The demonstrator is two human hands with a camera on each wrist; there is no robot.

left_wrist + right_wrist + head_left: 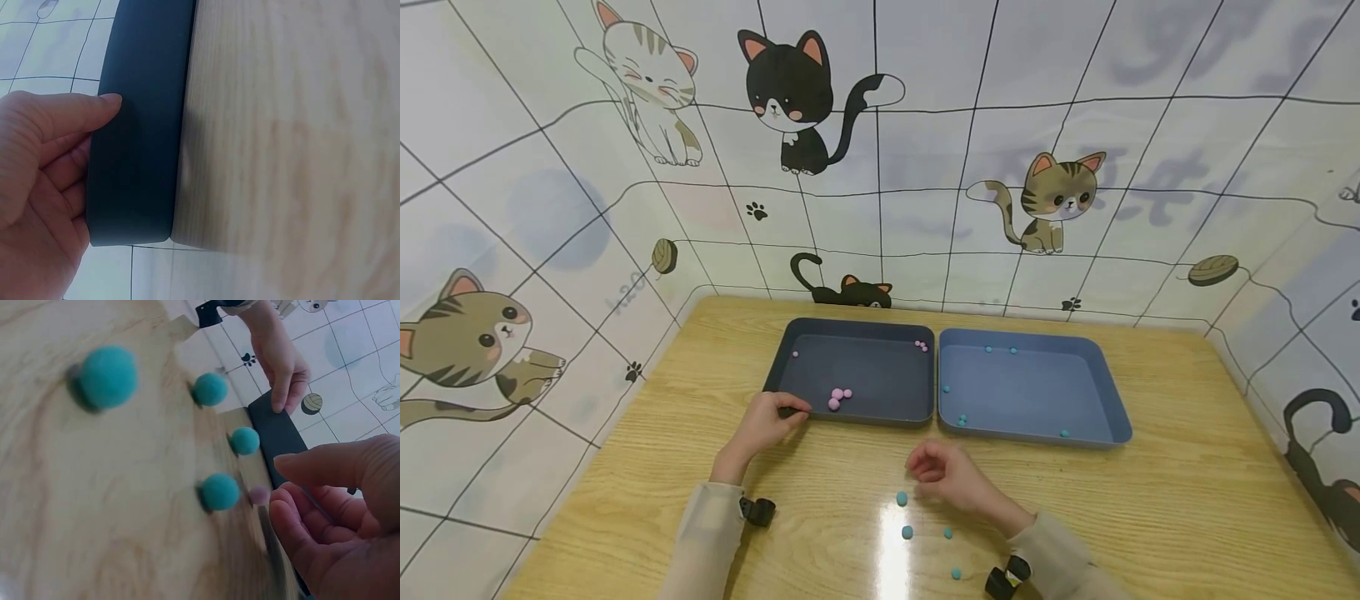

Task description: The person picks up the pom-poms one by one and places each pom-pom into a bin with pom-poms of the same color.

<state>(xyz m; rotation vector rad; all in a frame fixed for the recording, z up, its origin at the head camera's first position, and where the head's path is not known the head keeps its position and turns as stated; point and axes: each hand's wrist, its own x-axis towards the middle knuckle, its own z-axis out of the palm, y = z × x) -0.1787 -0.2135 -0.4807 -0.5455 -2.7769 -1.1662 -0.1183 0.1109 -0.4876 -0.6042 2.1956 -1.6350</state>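
Note:
My left hand grips the near left corner of the dark tray; in the left wrist view its thumb lies against the tray's outer wall. Inside that tray sit several pink balls. My right hand hovers above the table in front of the trays, fingers loosely curled, with a gap between thumb and index finger. A pink ball shows just beyond its fingertips in the right wrist view; whether they touch I cannot tell. Several teal balls lie on the table beside and below this hand.
The blue tray stands right of the dark one, their sides almost touching, with small teal balls inside. Both rest on a wooden table. Behind and at the sides rises a wall covering printed with cats.

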